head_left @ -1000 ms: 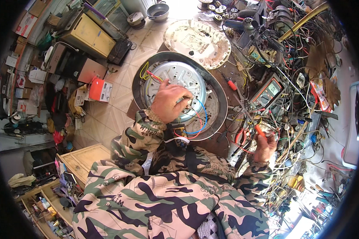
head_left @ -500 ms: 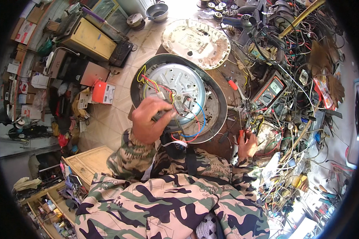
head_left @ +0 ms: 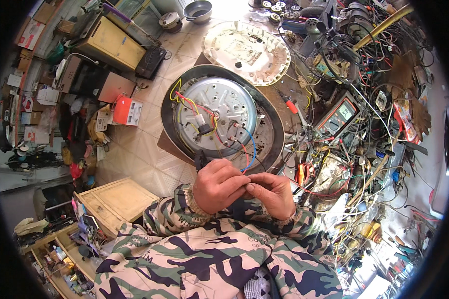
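Note:
Close to my body, my left hand [head_left: 219, 187] and my right hand [head_left: 273, 193] meet fingertip to fingertip, both pinched closed. What lies between them is too small and covered to make out; a thin dark wire [head_left: 257, 158] curves from the appliance towards them. Just beyond is the opened appliance, an oval dark shell [head_left: 169, 117] around a round silver metal pan [head_left: 194, 97]. On the pan sit a white connector [head_left: 200, 119] and a black part [head_left: 204, 130], joined to yellow and red wires. A blue wire [head_left: 255, 144] loops along the pan's right side.
An off-white oval cover [head_left: 249, 52] lies behind the shell. To the right are a red-handled screwdriver [head_left: 291, 105], a multimeter [head_left: 338, 117], orange-handled pliers [head_left: 302, 174] and heaps of cables. An orange-and-white box [head_left: 127, 110] and a wooden cabinet [head_left: 114, 202] stand left.
My left hand has drawn back from over the pan towards me. My right hand has left the orange-handled tool and moved left to meet it at the shell's near edge.

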`<act>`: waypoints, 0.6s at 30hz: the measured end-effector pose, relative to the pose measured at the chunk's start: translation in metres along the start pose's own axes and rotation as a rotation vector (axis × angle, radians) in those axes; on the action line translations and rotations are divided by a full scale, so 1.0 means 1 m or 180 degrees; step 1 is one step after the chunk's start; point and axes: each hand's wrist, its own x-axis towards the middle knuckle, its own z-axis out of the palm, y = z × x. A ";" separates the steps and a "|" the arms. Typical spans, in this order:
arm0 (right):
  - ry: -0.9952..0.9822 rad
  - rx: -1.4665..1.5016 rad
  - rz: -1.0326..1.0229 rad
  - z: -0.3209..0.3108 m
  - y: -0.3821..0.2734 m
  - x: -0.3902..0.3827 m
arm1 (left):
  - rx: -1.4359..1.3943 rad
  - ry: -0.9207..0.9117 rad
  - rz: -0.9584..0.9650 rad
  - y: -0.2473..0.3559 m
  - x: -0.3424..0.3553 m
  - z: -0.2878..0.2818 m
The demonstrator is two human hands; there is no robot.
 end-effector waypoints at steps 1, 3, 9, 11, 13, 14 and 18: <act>-0.0033 0.0055 0.0021 -0.002 0.001 0.001 | -0.0018 -0.0004 0.0028 -0.001 -0.001 0.002; -0.0080 0.0164 0.0055 -0.006 0.002 0.002 | 0.0002 -0.0033 0.0083 -0.001 0.002 0.001; -0.0011 0.0143 -0.0204 -0.007 0.011 0.007 | 0.0299 0.0021 0.0193 -0.001 0.011 -0.003; 0.0204 0.0116 -0.0321 -0.003 0.009 0.008 | 0.0251 0.0136 -0.0068 -0.002 0.008 -0.011; 0.0516 0.0071 -0.0300 -0.014 -0.001 0.011 | 0.0201 0.0475 -0.0413 -0.004 -0.007 -0.025; 0.0680 0.0040 -0.0289 -0.020 -0.007 0.012 | 0.0356 0.0817 -0.0750 -0.006 -0.021 -0.033; 0.1807 -0.0976 -0.0590 -0.094 -0.009 0.061 | -0.0444 0.1162 -0.2764 -0.034 -0.088 -0.038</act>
